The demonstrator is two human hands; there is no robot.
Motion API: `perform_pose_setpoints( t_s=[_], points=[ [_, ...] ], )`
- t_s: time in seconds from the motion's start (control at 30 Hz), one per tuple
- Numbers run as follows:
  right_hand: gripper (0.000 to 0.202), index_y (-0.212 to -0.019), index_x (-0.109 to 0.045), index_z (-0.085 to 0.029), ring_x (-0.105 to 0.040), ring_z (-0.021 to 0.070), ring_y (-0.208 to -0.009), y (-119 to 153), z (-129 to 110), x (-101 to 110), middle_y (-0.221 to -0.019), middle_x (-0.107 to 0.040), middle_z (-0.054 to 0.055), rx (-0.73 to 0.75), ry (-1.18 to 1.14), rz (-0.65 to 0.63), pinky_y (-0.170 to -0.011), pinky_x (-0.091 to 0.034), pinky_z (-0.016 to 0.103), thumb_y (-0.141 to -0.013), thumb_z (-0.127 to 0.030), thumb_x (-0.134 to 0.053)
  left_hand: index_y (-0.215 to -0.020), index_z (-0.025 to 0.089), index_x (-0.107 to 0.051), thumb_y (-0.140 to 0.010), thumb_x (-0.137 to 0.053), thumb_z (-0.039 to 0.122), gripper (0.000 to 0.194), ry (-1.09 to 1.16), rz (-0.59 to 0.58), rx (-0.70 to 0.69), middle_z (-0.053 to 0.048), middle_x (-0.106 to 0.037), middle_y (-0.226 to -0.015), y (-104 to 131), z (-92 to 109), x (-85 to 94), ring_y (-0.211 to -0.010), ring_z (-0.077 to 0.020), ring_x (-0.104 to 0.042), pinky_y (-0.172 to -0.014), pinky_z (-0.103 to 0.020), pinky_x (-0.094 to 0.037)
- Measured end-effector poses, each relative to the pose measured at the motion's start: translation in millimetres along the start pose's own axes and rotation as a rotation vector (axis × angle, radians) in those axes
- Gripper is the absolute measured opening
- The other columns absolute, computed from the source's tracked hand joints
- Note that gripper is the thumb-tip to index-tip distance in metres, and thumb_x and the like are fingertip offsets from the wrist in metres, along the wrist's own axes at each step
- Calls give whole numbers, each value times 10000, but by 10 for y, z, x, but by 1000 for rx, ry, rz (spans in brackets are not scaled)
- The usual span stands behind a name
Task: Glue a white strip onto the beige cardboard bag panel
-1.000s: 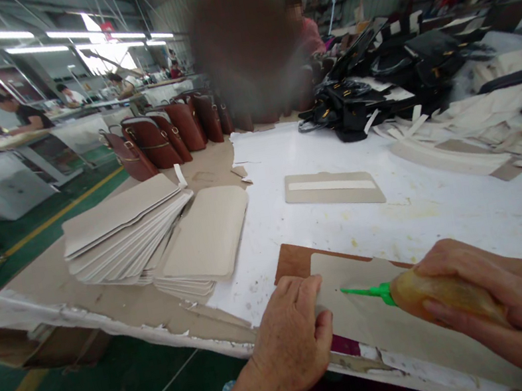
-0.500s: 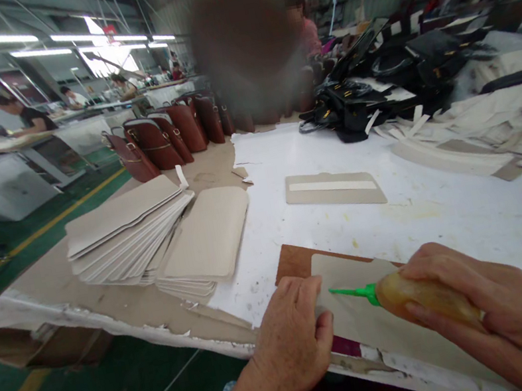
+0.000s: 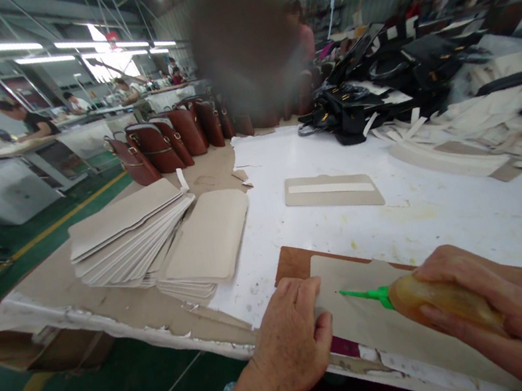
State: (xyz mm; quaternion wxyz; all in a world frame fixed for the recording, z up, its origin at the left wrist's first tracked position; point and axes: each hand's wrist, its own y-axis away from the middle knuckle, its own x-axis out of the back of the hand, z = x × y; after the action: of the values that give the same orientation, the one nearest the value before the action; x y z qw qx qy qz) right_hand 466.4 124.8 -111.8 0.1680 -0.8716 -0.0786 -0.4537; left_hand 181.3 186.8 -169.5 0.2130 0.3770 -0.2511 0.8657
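We see a desk (image 3: 446, 216) covered in white paper, stained and torn along its near edge. On it lie two stacks of beige panels (image 3: 131, 235) at the left, a single panel (image 3: 332, 191) with a pale strip in the middle, and a brown board (image 3: 296, 262) near us. Brown bags (image 3: 161, 144) stand at the far left, black bags (image 3: 351, 105) and pale scraps (image 3: 483, 136) at the right.

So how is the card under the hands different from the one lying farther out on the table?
The near card is pinned by the left hand while the right hand points a glue bottle at it; the far card lies untouched. The far card carries a pale strip along it; the near card shows none. The near card sits on a brown board, the far card on white tabletop. Both are flat and beige.
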Motion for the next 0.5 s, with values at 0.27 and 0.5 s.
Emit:
perform_pose_setpoints(
  t_s=[0.27,0.5],
  points=[
    [197,-1187,-629,-318,-644,215,-823,-32,-39,-23,-1019,-639,6,17,-60,-30,-646,-538,321,-1135,-465,-509,-1241,196,-469,-873,-588,65,408,3,0,-3,-110,-621,-1170,-6,-10,-1,-1105,-326,-562,-971,-564,-548],
    [237,-1143,-630,-312,-663,200,-777,-114,-111,-104,-959,-662,-3,-4,-51,97,-615,-561,283,-1112,-532,-547,-1215,201,-475,-861,-583,69,392,-1,-7,5,-103,-615,-1149,-12,-2,9,-1092,-324,-564,-950,-557,-547]
  ],
)
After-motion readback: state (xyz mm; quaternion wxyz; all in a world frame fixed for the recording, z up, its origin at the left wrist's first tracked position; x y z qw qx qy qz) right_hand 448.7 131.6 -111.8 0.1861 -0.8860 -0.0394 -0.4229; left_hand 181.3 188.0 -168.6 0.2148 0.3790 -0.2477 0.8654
